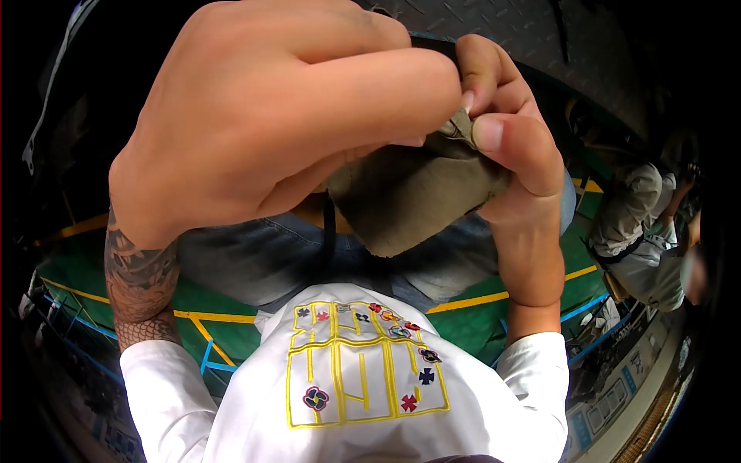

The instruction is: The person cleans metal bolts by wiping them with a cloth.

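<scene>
Both hands are raised close to the camera, around a piece of olive-grey fabric (409,201). On the left, my left hand (285,108) has its fingers curled, with the fingertips mostly hidden behind the hand and by the cloth's upper edge. On the right, my right hand (517,127) pinches the folded top corner of the cloth between thumb and index finger. The rest of the fabric hangs down over the lap. Whether anything small lies between the left fingertips cannot be seen.
My jeans-covered legs (324,266) are below the hands. A green floor (471,330) with yellow and blue lines lies beyond. A co-worker (644,224) in light clothes sits at the right. Dark textured metal plating (525,31) is at the top.
</scene>
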Available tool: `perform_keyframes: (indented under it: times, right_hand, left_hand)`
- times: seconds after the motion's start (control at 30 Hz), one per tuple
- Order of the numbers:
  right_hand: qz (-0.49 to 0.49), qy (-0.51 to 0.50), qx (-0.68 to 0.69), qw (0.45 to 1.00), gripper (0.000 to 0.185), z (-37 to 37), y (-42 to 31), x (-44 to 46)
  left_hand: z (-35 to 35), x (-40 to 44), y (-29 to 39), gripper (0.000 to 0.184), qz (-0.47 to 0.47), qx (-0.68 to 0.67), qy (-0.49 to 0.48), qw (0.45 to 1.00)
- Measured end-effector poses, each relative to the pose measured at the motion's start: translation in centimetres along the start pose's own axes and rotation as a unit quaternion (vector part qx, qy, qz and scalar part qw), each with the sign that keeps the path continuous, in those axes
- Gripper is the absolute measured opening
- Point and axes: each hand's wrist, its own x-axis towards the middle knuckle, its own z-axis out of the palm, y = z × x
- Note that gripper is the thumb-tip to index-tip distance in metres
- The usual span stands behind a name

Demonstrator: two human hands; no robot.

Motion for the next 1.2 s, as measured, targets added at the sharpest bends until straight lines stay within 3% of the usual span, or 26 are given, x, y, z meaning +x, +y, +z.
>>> perform_keyframes:
  times: [0.1,0.27,0.5,0.57,0.6,0.67,0.77,0.9,1.1,1.13,1.2]
  right_hand:
    - [-0.03,0.025,0.014,0.999,0.024,-0.8,1.2,-0.6]
    - [-0.019,-0.048,0.033,0.998,0.028,-1.8,0.7,-0.4]
    - [-0.008,-0.071,0.073,0.995,0.03,-0.9,0.2,0.2]
    - [-0.022,0.014,0.033,0.999,0.029,1.3,0.2,-0.1]
    - [-0.018,0.108,-0.005,0.994,0.028,2.1,0.5,-0.5]
    - [-0.002,0.132,-0.005,0.991,0.028,2.2,0.3,-0.5]
    - [0.032,-0.009,0.052,0.998,0.029,1.2,-0.7,0.3]
    - [0.079,0.01,-0.023,0.997,0.031,-0.3,-1.0,-0.6]
    - [0.077,0.086,-0.097,0.989,0.05,-4.0,-1.0,-3.0]
    - [0.082,0.083,-0.099,0.988,0.053,-5.4,-0.8,-3.1]
    - [0.086,0.058,-0.08,0.991,0.06,-7.9,0.0,-2.8]
  left_hand:
    - [-0.3,-0.1,0.0,0.022,-0.001,0.002,-0.012,1.0]
    - [-0.5,0.2,0.0,0.023,0.007,0.012,-0.02,1.0]
    - [-0.3,0.0,-0.3,0.02,0.009,0.02,-0.014,1.0]
    - [0.0,0.0,-0.1,0.018,0.005,0.017,-0.009,1.0]
    - [0.1,0.0,-0.2,0.018,0.001,0.015,-0.006,1.0]
    - [0.1,-0.1,-0.1,0.017,-0.002,0.016,-0.005,1.0]
    - [0.1,-0.4,-0.2,0.016,-0.015,0.019,-0.002,1.0]
    - [-0.2,-1.3,-0.4,0.016,-0.05,0.027,0.001,0.998]
    - [-0.5,-1.9,0.7,0.02,-0.104,0.055,-0.008,0.993]
    - [-0.5,-2.6,0.7,0.025,-0.082,0.008,0.041,0.996]
    - [1.1,-2.9,0.1,0.025,-0.075,0.094,0.05,0.991]
